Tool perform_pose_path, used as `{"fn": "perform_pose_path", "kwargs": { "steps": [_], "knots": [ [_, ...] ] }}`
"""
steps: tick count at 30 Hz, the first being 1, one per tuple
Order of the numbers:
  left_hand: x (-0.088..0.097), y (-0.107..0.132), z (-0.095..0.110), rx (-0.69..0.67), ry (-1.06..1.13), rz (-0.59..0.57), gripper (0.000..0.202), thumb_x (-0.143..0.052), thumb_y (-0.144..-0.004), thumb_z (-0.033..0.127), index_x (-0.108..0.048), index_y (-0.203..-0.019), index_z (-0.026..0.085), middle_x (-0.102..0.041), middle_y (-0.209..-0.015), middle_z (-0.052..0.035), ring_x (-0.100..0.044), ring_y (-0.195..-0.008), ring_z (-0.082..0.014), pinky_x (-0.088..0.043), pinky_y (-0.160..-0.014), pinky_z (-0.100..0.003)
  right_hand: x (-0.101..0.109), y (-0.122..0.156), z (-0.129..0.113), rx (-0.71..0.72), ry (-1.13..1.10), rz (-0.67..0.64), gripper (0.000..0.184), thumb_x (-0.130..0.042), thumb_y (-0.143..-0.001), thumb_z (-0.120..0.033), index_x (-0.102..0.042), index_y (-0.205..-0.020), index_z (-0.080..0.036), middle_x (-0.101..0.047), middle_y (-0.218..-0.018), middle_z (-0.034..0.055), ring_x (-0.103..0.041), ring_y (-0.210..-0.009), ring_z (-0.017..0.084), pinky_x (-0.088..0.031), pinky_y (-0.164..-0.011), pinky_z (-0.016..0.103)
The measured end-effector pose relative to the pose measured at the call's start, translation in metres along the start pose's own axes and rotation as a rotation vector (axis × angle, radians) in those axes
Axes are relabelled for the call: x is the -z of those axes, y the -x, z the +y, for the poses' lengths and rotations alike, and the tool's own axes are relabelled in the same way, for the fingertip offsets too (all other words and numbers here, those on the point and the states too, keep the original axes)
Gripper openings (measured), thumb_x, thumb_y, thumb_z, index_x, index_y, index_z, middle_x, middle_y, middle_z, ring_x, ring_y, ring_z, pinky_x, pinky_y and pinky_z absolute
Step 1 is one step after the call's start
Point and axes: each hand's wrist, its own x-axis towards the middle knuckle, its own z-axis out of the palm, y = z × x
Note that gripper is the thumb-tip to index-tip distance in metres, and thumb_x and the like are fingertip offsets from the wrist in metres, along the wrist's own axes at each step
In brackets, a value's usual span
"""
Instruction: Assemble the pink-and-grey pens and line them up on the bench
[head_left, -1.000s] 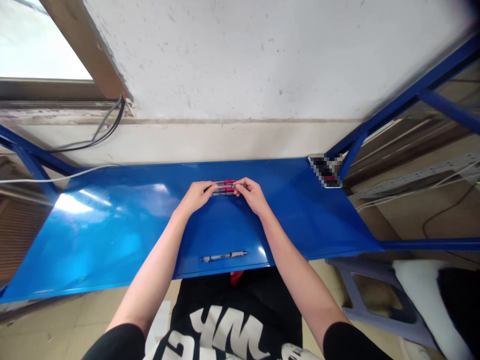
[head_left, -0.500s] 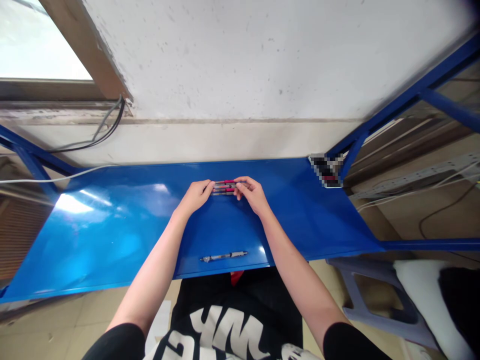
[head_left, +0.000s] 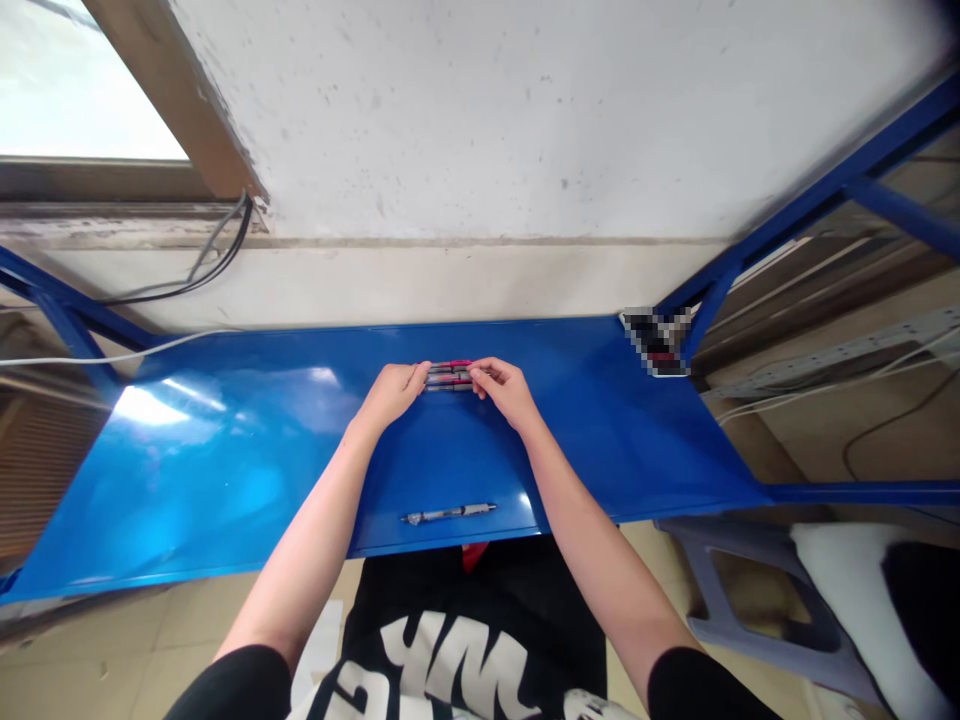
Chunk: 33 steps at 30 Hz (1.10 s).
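A small bundle of pens with pink and grey barrels (head_left: 450, 374) lies crosswise on the blue metal shelf (head_left: 225, 450), near its back edge. My left hand (head_left: 394, 390) grips the bundle's left end and my right hand (head_left: 504, 387) grips its right end, fingers curled over the pens. A single grey pen (head_left: 448, 514) lies alone on the shelf near the front edge, between my forearms, touched by neither hand.
A white wall rises right behind the shelf. Blue rack posts (head_left: 787, 215) slant up at the right, with a blurred small object (head_left: 656, 342) at the shelf's back right corner. Cables (head_left: 202, 260) hang at the left under a window. A grey plastic stool (head_left: 757, 590) stands at the lower right.
Both hands have stayed on the pen bundle, squeezing it slightly closer together. The single grey pen has not moved.
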Motion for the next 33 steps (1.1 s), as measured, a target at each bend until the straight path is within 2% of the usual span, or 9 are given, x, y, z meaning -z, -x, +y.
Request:
{"fn": "perform_pose_path", "kwargs": {
  "steps": [2, 6, 8, 11, 14, 16, 22, 28, 33],
  "knots": [
    [0.0005, 0.0000, 0.0013, 0.007, -0.011, -0.002, 0.060, -0.035, -0.105, 0.048, -0.055, -0.055, 0.020, -0.062, -0.056, -0.0026, -0.058, -0.057, -0.0166, -0.041, -0.064, -0.028, 0.0001, 0.0001, -0.0006, -0.004, 0.033, -0.007, 0.032, -0.074, -0.083, -0.053, -0.069, -0.082, -0.021, -0.064, -0.065, -0.0011, -0.055, -0.057, 0.014, -0.048, -0.059, 0.030],
    [0.0014, 0.0007, 0.0027, 0.018, -0.013, -0.001, 0.063, -0.032, -0.105, 0.049, -0.053, -0.053, 0.020, -0.060, -0.053, -0.0028, -0.057, -0.056, -0.0169, -0.041, -0.062, -0.028, -0.0020, 0.0002, -0.0018, 0.070, -0.052, 0.008, 0.027, -0.083, -0.076, -0.044, -0.070, -0.088, -0.024, -0.072, -0.091, 0.0018, -0.065, -0.081, 0.018, -0.055, -0.080, 0.033],
    [0.0014, 0.0010, 0.0031, 0.009, 0.001, -0.004, 0.063, -0.032, -0.105, 0.050, -0.054, -0.053, 0.021, -0.061, -0.053, -0.0028, -0.058, -0.056, -0.0171, -0.042, -0.062, -0.029, -0.0027, 0.0004, -0.0024, 0.090, -0.077, 0.001, 0.027, -0.085, -0.075, -0.043, -0.070, -0.089, -0.024, -0.072, -0.096, 0.0024, -0.066, -0.087, 0.018, -0.055, -0.084, 0.034],
    [0.0013, 0.0010, 0.0038, -0.005, 0.014, -0.008, 0.064, -0.031, -0.105, 0.052, -0.056, -0.055, 0.021, -0.062, -0.053, -0.0027, -0.059, -0.057, -0.0175, -0.044, -0.064, -0.029, -0.0022, 0.0008, -0.0033, 0.048, -0.072, -0.015, 0.031, -0.080, -0.080, -0.047, -0.072, -0.098, -0.024, -0.072, -0.088, 0.0018, -0.064, -0.073, 0.017, -0.054, -0.071, 0.032],
    [0.0013, 0.0010, 0.0040, -0.003, 0.011, -0.003, 0.064, -0.032, -0.105, 0.052, -0.057, -0.055, 0.021, -0.062, -0.053, -0.0027, -0.059, -0.057, -0.0176, -0.044, -0.064, -0.029, -0.0009, 0.0011, -0.0037, -0.010, -0.025, -0.044, 0.030, -0.074, -0.085, -0.051, -0.074, -0.090, -0.022, -0.068, -0.070, 0.0002, -0.057, -0.057, 0.014, -0.049, -0.058, 0.030],
    [0.0014, 0.0010, 0.0034, 0.003, 0.005, -0.002, 0.063, -0.033, -0.106, 0.050, -0.056, -0.054, 0.021, -0.062, -0.054, -0.0028, -0.059, -0.056, -0.0175, -0.044, -0.064, -0.029, -0.0008, 0.0012, -0.0034, -0.002, -0.013, -0.047, 0.026, -0.077, -0.083, -0.048, -0.074, -0.085, -0.021, -0.067, -0.068, -0.0002, -0.056, -0.056, 0.014, -0.048, -0.058, 0.030],
    [-0.0009, 0.0015, -0.0005, 0.007, 0.046, -0.006, 0.063, -0.036, -0.105, 0.050, -0.056, -0.054, 0.020, -0.064, -0.055, -0.0020, -0.060, -0.056, -0.0164, -0.045, -0.067, -0.028, -0.0036, 0.0004, 0.0006, 0.044, -0.150, -0.008, 0.021, -0.086, -0.072, -0.034, -0.074, -0.086, -0.024, -0.071, -0.088, -0.0003, -0.062, -0.067, 0.013, -0.053, -0.068, 0.030],
    [-0.0003, 0.0021, 0.0010, -0.005, 0.065, -0.001, 0.063, -0.037, -0.104, 0.052, -0.056, -0.053, 0.021, -0.064, -0.055, -0.0017, -0.061, -0.057, -0.0166, -0.045, -0.069, -0.028, -0.0038, 0.0012, -0.0017, -0.031, -0.245, -0.012, 0.035, -0.085, -0.076, -0.043, -0.073, -0.102, -0.024, -0.066, -0.074, -0.0032, -0.059, -0.059, 0.013, -0.050, -0.059, 0.029],
    [0.0017, 0.0014, 0.0034, -0.011, 0.045, 0.005, 0.062, -0.036, -0.104, 0.050, -0.055, -0.053, 0.021, -0.064, -0.055, -0.0024, -0.061, -0.058, -0.0173, -0.046, -0.070, -0.029, -0.0019, 0.0015, 0.0003, -0.081, -0.168, -0.053, 0.027, -0.081, -0.080, -0.046, -0.073, -0.085, -0.020, -0.065, -0.065, -0.0018, -0.053, -0.050, 0.011, -0.042, -0.050, 0.027]
  ]
}}
